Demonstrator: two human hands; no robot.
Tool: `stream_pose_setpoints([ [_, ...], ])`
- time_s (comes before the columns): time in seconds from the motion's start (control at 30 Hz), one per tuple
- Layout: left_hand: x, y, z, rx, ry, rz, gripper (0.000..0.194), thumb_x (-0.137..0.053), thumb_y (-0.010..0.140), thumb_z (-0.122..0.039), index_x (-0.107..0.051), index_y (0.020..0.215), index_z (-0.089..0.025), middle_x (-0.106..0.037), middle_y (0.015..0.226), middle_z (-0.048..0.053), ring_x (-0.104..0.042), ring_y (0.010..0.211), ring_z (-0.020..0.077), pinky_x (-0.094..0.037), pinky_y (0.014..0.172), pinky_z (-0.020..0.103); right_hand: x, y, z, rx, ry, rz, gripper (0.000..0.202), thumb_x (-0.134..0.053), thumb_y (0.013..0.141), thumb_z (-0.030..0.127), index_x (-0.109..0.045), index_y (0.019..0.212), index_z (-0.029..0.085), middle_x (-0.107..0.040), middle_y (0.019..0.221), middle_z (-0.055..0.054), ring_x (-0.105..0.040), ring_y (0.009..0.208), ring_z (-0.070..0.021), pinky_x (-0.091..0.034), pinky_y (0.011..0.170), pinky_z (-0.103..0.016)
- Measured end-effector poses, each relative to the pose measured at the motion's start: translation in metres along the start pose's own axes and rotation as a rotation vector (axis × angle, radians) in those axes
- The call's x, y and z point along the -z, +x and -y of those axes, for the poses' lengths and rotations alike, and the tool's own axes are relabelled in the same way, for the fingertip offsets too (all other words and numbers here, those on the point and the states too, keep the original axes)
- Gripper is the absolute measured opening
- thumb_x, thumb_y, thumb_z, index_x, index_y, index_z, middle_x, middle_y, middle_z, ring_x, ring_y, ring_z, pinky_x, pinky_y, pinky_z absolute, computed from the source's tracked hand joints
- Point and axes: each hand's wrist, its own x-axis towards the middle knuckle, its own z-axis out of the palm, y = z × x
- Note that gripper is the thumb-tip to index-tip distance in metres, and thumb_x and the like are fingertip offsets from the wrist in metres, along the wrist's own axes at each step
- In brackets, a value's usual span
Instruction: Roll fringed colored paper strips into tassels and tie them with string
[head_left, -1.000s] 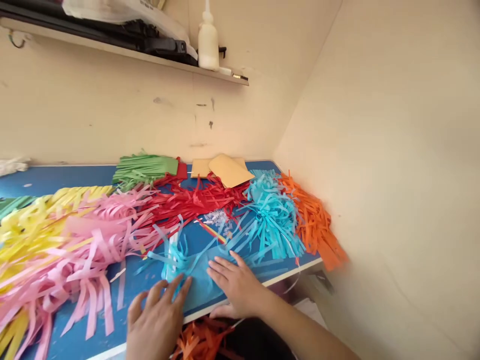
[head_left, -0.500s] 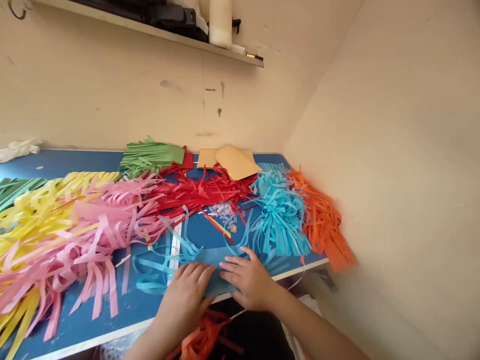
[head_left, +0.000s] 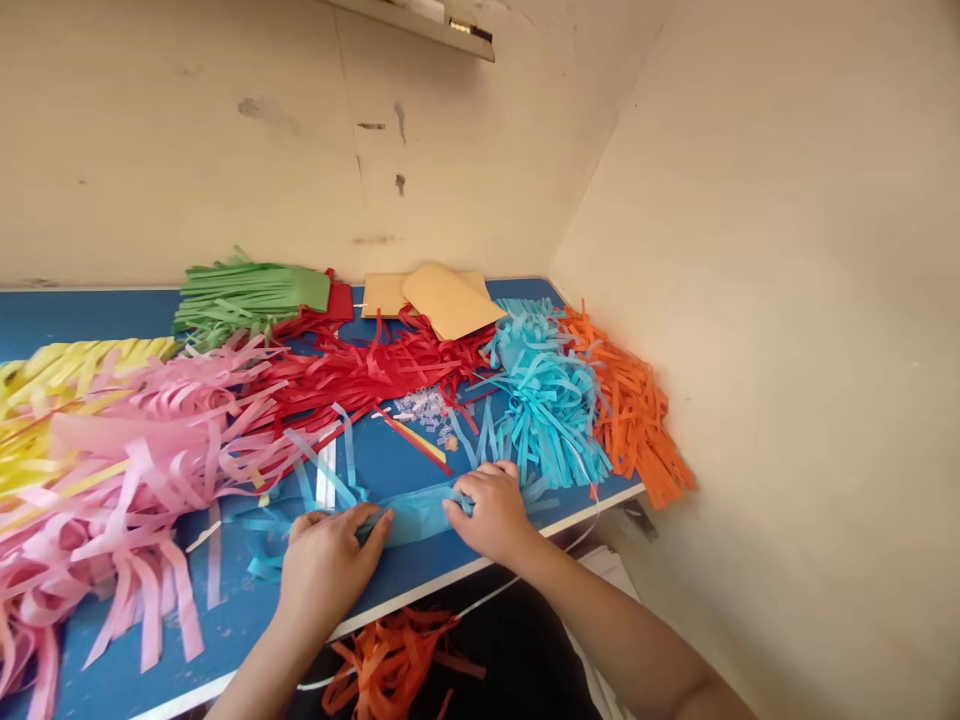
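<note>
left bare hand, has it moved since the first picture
Yes, farther in: the bare left hand now lies beyond the blue table's white front edge, which it overlapped then.

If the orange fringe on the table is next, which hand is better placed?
Probably the right hand: it's nearer the orange fringe, though the light-blue pile lies between. The left hand is farther. Both hold the blue sheet.
</note>
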Motion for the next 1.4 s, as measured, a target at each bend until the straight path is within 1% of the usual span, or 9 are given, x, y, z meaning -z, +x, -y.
stream_pose_setpoints([
  [0.1, 0.006, 0.003, -0.002, 0.046, 0.038, 0.064, 0.042, -0.039, 0.089, -0.047, -0.074, 0.094, -0.024, -0.075, 0.067, 0.004, -0.07, 0.074, 0.0261, -0.045, 0.082, 0.036, -0.004, 0.0, -0.001, 0.007, -0.03, -0.012, 0.027, -0.066, 0.082, 0.028, -0.053, 0.061, 0.018, -0.063, 0.064, 0.003, -0.054, 0.073, -0.0151, -0.025, 0.078, -0.033],
  [0.33, 0.008, 0.009, -0.005, 0.095, 0.089, 0.153, 0.048, -0.034, 0.09, -0.047, -0.072, 0.095, -0.019, -0.075, 0.068, 0.009, -0.07, 0.079, 0.0297, -0.045, 0.084, 0.038, -0.009, 0.001, -0.002, 0.029, -0.047, -0.028, 0.025, -0.066, 0.08, 0.027, -0.052, 0.061, 0.018, -0.063, 0.062, 0.002, -0.052, 0.07, -0.0151, -0.024, 0.077, -0.033],
  [0.5, 0.009, 0.009, -0.005, 0.109, 0.065, 0.197, 0.045, -0.035, 0.089, -0.046, -0.07, 0.098, -0.019, -0.071, 0.057, 0.006, -0.07, 0.078, 0.0296, -0.044, 0.086, 0.039, -0.009, 0.001, -0.003, 0.028, -0.054, -0.015, 0.026, -0.065, 0.079, 0.026, -0.05, 0.059, 0.018, -0.061, 0.06, 0.002, -0.051, 0.07, -0.0157, -0.024, 0.075, -0.033],
  [0.8, 0.012, 0.009, -0.001, 0.075, 0.054, 0.223, 0.043, -0.036, 0.089, -0.047, -0.07, 0.093, -0.02, -0.074, 0.068, 0.007, -0.07, 0.077, 0.0282, -0.043, 0.085, 0.039, -0.007, 0.001, -0.003, 0.007, -0.021, -0.021, 0.027, -0.067, 0.077, 0.026, -0.049, 0.058, 0.018, -0.06, 0.059, 0.003, -0.05, 0.069, -0.0146, -0.024, 0.074, -0.032],
  [1.2, 0.002, 0.005, -0.001, 0.06, 0.139, 0.131, 0.047, -0.033, 0.093, -0.045, -0.071, 0.09, -0.017, -0.07, 0.056, 0.008, -0.069, 0.069, 0.0291, -0.042, 0.079, 0.039, -0.009, 0.001, -0.004, -0.016, -0.02, 0.015, 0.022, -0.068, 0.078, 0.026, -0.053, 0.063, 0.019, -0.06, 0.06, 0.003, -0.053, 0.071, -0.0163, -0.026, 0.076, -0.033],
  [1.23, 0.001, 0.003, 0.0, 0.054, 0.141, 0.098, 0.045, -0.035, 0.094, -0.044, -0.071, 0.092, -0.016, -0.069, 0.057, 0.008, -0.069, 0.069, 0.0288, -0.042, 0.08, 0.039, -0.009, 0.001, -0.004, -0.024, -0.011, 0.018, 0.019, -0.068, 0.079, 0.026, -0.056, 0.065, 0.02, -0.061, 0.06, 0.003, -0.053, 0.071, -0.0166, -0.026, 0.077, -0.034],
  [1.3, -0.002, -0.002, 0.001, 0.017, 0.14, -0.052, 0.04, -0.041, 0.095, -0.043, -0.069, 0.098, -0.015, -0.073, 0.071, 0.01, -0.069, 0.077, 0.0291, -0.04, 0.084, 0.042, -0.007, 0.0, -0.005, -0.041, -0.008, 0.001, 0.011, -0.069, 0.08, 0.028, -0.061, 0.079, 0.021, -0.063, 0.068, 0.002, -0.055, 0.076, -0.0185, -0.028, 0.08, -0.035],
  [1.37, -0.004, -0.005, 0.003, -0.114, 0.152, -0.225, 0.029, -0.046, 0.094, -0.034, -0.068, 0.104, -0.018, -0.074, 0.096, 0.012, -0.066, 0.092, 0.03, -0.038, 0.089, 0.045, -0.002, -0.001, -0.006, -0.053, -0.042, -0.05, 0.021, -0.07, 0.082, 0.033, -0.062, 0.098, 0.021, -0.066, 0.089, -0.003, -0.057, 0.09, -0.023, -0.029, 0.085, -0.037],
  [1.4, -0.004, -0.005, 0.004, -0.22, 0.164, -0.268, 0.024, -0.048, 0.093, -0.027, -0.068, 0.104, -0.021, -0.073, 0.104, 0.011, -0.064, 0.098, 0.0296, -0.037, 0.09, 0.045, 0.002, -0.002, -0.006, -0.053, -0.071, -0.078, 0.027, -0.071, 0.082, 0.034, -0.061, 0.104, 0.021, -0.065, 0.099, -0.006, -0.056, 0.098, -0.0256, -0.03, 0.088, -0.039],
])
